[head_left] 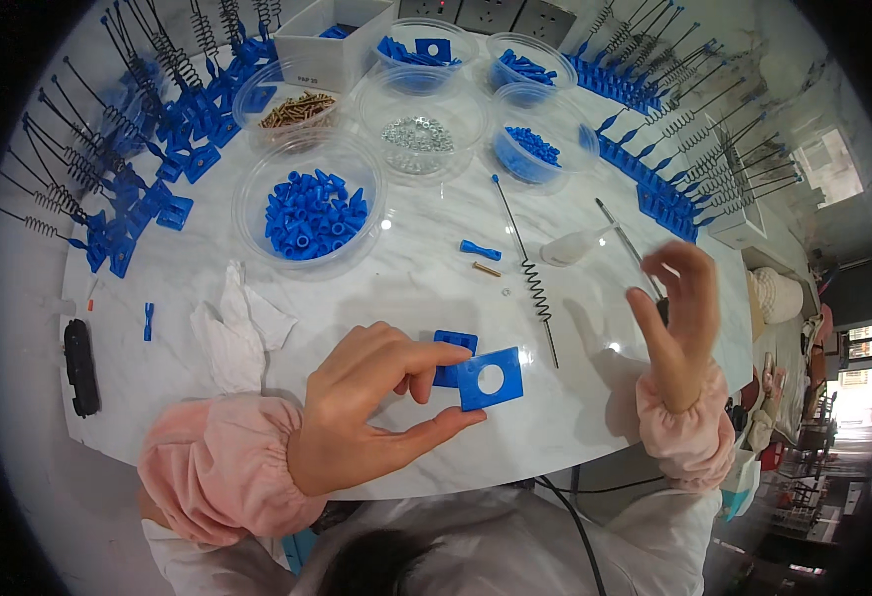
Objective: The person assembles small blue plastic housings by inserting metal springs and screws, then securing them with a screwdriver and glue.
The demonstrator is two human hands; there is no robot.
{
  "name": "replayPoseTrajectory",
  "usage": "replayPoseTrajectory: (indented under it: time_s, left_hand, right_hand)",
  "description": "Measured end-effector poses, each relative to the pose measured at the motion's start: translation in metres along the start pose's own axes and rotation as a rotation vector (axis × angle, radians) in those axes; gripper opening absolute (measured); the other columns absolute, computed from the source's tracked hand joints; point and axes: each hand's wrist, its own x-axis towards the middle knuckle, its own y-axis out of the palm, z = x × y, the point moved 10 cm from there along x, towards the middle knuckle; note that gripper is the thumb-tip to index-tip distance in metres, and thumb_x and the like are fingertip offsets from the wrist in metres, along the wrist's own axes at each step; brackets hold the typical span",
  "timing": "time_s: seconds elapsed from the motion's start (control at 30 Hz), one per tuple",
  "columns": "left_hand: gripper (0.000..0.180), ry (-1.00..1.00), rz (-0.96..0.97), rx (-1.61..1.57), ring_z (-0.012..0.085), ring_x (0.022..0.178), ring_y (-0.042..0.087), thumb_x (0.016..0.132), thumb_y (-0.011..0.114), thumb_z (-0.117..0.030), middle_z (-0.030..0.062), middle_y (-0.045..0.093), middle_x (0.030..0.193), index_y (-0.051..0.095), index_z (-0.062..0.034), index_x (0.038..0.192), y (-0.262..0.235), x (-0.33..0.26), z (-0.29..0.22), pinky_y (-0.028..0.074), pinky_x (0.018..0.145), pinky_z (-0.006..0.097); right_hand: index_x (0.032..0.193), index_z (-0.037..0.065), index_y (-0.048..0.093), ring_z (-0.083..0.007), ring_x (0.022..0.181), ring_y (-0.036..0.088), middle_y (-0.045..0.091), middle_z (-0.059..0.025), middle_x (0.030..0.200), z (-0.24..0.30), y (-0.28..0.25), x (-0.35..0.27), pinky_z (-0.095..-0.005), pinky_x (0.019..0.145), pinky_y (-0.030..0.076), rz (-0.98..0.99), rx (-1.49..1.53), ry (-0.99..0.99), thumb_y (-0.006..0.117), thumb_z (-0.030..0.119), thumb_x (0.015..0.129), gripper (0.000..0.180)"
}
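Over the near middle of the marble-patterned table, my left hand [355,402] pinches a blue plastic bracket [509,391] between thumb and fingers. A square plate with a round hole faces up on it, and a ribbed blue section shows behind. My right hand [682,323] is raised at the right, fingers curved and apart, holding nothing. Between the hands and the bowls lie a black rod with a coiled spring section [536,298], a small blue connector [481,250], a brass-coloured screw [487,268] and a tiny nut [506,292]. A screwdriver [617,221] lies partly behind my right hand.
Clear bowls hold blue caps [315,214], screws [299,109], nuts [417,134] and other blue parts [527,149]. Spring-rod assemblies stand at left [193,114] and right [669,204]. Crumpled tissue [232,333], a black tool [79,368] and a white bottle [565,248] lie nearby.
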Motion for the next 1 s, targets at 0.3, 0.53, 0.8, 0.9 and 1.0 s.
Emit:
replayPoseTrajectory:
  time_s: [0.3, 0.53, 0.8, 0.9, 1.0]
  left_hand:
    - [0.052, 0.037, 0.07, 0.048, 0.0127, 0.07, 0.048, 0.065, 0.088, -0.002, 0.0012, 0.054, 0.075, 0.065, -0.0069, 0.112, 0.004, -0.001, -0.001, 0.039, 0.062, 0.026]
    - [0.052, 0.015, 0.065, 0.067, 0.0131, 0.069, 0.048, 0.066, 0.088, -0.004, -0.0001, 0.055, 0.075, 0.065, -0.009, 0.113, 0.002, -0.002, 0.0, 0.038, 0.065, 0.028]
    - [0.051, -0.001, 0.085, 0.035, 0.0129, 0.069, 0.048, 0.069, 0.088, -0.008, -0.0015, 0.055, 0.074, 0.065, -0.0108, 0.114, 0.002, 0.002, 0.001, 0.038, 0.068, 0.029]
    - [0.051, -0.018, 0.075, -0.004, 0.0119, 0.068, 0.049, 0.068, 0.089, -0.009, -0.0021, 0.056, 0.073, 0.065, -0.0111, 0.114, 0.003, 0.002, 0.004, 0.037, 0.069, 0.029]
    - [0.051, -0.021, 0.084, -0.033, 0.0107, 0.066, 0.051, 0.068, 0.089, -0.01, -0.0026, 0.056, 0.073, 0.066, -0.0118, 0.113, 0.005, 0.002, 0.007, 0.037, 0.069, 0.028]
  right_hand:
    - [0.104, -0.001, 0.065, -0.0173, 0.095, 0.063, 0.07, -0.009, 0.103, -0.044, 0.052, 0.025, -0.0276, 0.088, 0.047, 0.224, -0.018, 0.069, 0.075, 0.008, 0.08, 0.027]
    - [0.106, 0.0, 0.067, -0.0204, 0.091, 0.064, 0.068, -0.0115, 0.104, 0.015, 0.051, 0.025, -0.0274, 0.082, 0.049, 0.179, 0.013, -0.168, 0.075, -0.002, 0.075, 0.032]
    - [0.111, -0.001, 0.065, -0.0271, 0.097, 0.065, 0.065, -0.0155, 0.107, 0.058, 0.051, 0.016, -0.0293, 0.081, 0.051, 0.223, -0.187, -0.396, 0.073, -0.013, 0.07, 0.043]
    - [0.111, -0.002, 0.065, -0.0306, 0.1, 0.066, 0.065, -0.0165, 0.107, 0.071, 0.052, 0.01, -0.0327, 0.084, 0.053, 0.242, -0.232, -0.525, 0.071, -0.013, 0.069, 0.043]
    - [0.108, -0.002, 0.066, -0.0329, 0.102, 0.065, 0.065, -0.0164, 0.108, 0.08, 0.058, 0.003, -0.0377, 0.087, 0.054, 0.3, -0.356, -0.629, 0.07, -0.014, 0.067, 0.043]
